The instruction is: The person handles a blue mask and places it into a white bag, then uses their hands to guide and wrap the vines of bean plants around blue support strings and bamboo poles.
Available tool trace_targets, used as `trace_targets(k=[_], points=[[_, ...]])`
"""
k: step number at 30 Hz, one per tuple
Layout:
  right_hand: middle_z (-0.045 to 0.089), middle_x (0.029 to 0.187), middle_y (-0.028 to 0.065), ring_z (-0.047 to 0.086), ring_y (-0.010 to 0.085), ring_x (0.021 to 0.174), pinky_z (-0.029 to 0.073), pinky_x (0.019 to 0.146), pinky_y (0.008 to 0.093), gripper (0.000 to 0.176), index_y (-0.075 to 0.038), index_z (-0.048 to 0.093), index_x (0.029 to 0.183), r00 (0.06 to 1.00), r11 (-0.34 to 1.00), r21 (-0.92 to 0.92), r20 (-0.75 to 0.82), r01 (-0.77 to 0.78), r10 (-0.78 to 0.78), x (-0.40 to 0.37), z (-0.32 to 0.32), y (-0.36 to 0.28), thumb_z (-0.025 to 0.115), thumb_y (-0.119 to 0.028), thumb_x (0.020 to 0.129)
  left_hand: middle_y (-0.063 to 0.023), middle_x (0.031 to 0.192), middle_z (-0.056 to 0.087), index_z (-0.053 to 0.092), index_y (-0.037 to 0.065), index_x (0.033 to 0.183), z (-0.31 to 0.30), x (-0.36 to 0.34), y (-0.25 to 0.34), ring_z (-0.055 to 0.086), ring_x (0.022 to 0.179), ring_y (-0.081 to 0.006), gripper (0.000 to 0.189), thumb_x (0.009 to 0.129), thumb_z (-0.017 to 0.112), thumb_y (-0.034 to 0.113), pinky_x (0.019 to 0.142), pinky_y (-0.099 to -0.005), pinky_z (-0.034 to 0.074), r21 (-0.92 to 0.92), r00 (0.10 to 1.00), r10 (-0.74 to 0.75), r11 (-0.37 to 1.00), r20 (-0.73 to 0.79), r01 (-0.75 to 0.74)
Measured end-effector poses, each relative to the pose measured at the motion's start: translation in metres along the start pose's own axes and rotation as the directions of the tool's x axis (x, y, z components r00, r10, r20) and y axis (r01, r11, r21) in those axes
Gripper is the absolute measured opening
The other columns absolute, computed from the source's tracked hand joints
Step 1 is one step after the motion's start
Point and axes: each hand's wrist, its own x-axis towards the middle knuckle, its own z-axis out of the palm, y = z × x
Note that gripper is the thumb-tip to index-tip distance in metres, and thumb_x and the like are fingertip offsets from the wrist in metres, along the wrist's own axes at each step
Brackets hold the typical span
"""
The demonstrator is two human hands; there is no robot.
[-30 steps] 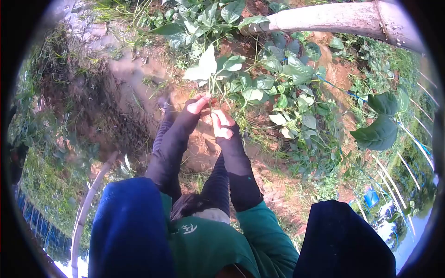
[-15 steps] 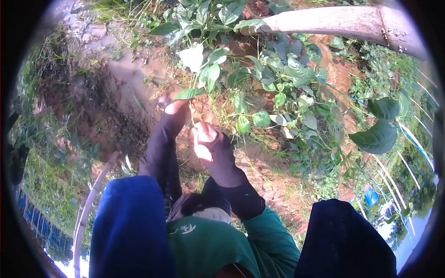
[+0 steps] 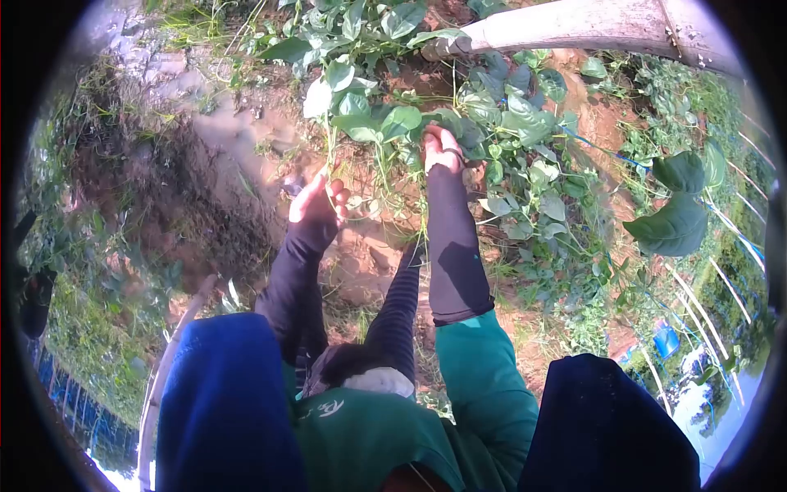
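My left hand (image 3: 318,199), in a dark sleeve, is closed round thin green plant stems (image 3: 332,148) that rise to broad leaves above it. Further right, my right hand (image 3: 443,148) reaches into the leafy plants (image 3: 402,123). Its fingers are bent against the leaves, and their tips are partly hidden, so what they hold, if anything, is unclear.
A thick pale pole (image 3: 574,31) crosses the top right. Blue string (image 3: 607,154) runs through the foliage at the right. Wet muddy ground (image 3: 221,131) lies at the left. A thin pole (image 3: 168,361) leans at the lower left.
My right hand has moved up and right, from beside my left hand into the leaves. My left hand stays near its place, and the stems above it now stand more upright.
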Motion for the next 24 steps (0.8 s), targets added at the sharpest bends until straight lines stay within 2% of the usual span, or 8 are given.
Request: trace_targets(k=[1,5,8,13,16,19,21,24], points=[[0.055,0.085,0.0069,0.054,0.013,0.07,0.046,0.06,0.0253,0.016,-0.005,0.055,0.091,0.999,0.972,-0.231,0.029,0.045,-0.04,0.005,0.01,0.009,0.051,-0.003,0.076,-0.0004,0.074,0.042,0.035,0.008,0.117,0.0,-0.001,0.001,0.043,0.072,-0.0139,0.037,0.083,0.042,0.021,0.058,-0.0246,0.039,-0.05,0.999,-0.03,0.998,-0.01,0.03],[0.055,0.078,0.0073,0.052,0.0136,0.062,0.044,0.053,0.026,0.02,-0.006,0.052,0.091,0.867,0.868,0.042,0.088,-0.495,0.49,0.003,0.05,0.038,0.055,-0.001,0.071,-0.0019,0.074,0.04,0.03,0.008,0.122,-0.004,-0.002,0.007,0.041,0.075,-0.0151,0.041,0.082,0.042,0.014,0.051,-0.0192,0.039,-0.055,0.997,-0.077,0.995,0.02,0.078],[0.054,0.072,0.0077,0.052,0.0141,0.057,0.042,0.048,0.0265,0.025,-0.007,0.05,0.091,0.799,0.762,0.247,0.117,-0.599,0.59,-0.003,0.059,0.044,0.058,0.002,0.068,-0.0055,0.088,0.047,0.023,0.01,0.126,-0.012,-0.006,0.015,0.044,0.081,-0.0169,0.053,0.078,0.044,0.004,0.045,-0.0156,0.038,0.06,0.992,-0.103,0.993,0.079,0.098],[0.054,0.063,0.0082,0.05,0.0149,0.047,0.039,0.039,0.0273,0.034,-0.008,0.047,0.09,0.694,0.426,0.655,0.215,-0.624,0.687,-0.025,0.05,0.05,0.063,0.005,0.063,-0.011,0.118,0.04,0.021,0.011,0.127,-0.025,-0.009,0.024,0.042,0.106,-0.0247,0.065,0.068,0.042,-0.006,0.047,-0.0161,0.038,0.242,0.992,-0.044,0.968,-0.114,0.071],[0.054,0.061,0.0074,0.05,0.0154,0.045,0.039,0.037,0.0271,0.028,-0.007,0.049,0.085,0.727,0.305,0.848,0.128,-0.433,0.675,-0.049,0.051,0.072,0.064,0.002,0.064,-0.0123,0.116,0.041,0.024,0.011,0.126,-0.026,-0.007,0.028,0.046,0.101,-0.0264,0.068,0.062,0.036,-0.01,0.047,-0.0167,0.038,0.265,0.993,0.003,0.964,-0.121,0.03],[0.054,0.062,0.0064,0.053,0.0179,0.05,0.043,0.043,0.0297,0.008,-0.007,0.053,0.079,0.746,0.126,0.838,0.391,-0.53,0.539,-0.06,0.044,0.112,0.057,-0.01,0.073,-0.0117,0.115,0.042,0.024,0.01,0.126,-0.028,-0.003,0.031,0.047,0.097,-0.0243,0.067,0.063,0.036,-0.009,0.045,-0.0169,0.038,0.32,0.992,-0.043,0.944,-0.121,0.08],[0.054,0.066,0.0043,0.053,0.017,0.055,0.046,0.055,0.0321,0.014,-0.007,0.053,0.077,0.796,-0.094,0.87,0.482,-0.484,0.365,-0.067,0.036,0.116,0.048,-0.02,0.081,-0.0114,0.115,0.043,0.024,0.01,0.126,-0.031,0.001,0.035,0.048,0.094,-0.0229,0.066,0.063,0.036,-0.009,0.045,-0.017,0.037,0.363,0.989,-0.084,0.924,-0.119,0.122],[0.052,0.065,0.0025,0.051,0.0165,0.055,0.045,0.061,0.0346,0.017,-0.007,0.053,0.077,0.805,-0.14,0.822,0.57,-0.553,0.164,-0.06,0.008,0.09,0.048,-0.023,0.082,-0.0108,0.114,0.044,0.024,0.009,0.125,-0.036,0.001,0.039,0.049,0.09,-0.0208,0.065,0.064,0.036,-0.008,0.043,-0.0171,0.036,0.443,0.982,-0.139,0.878,-0.128,0.181]])
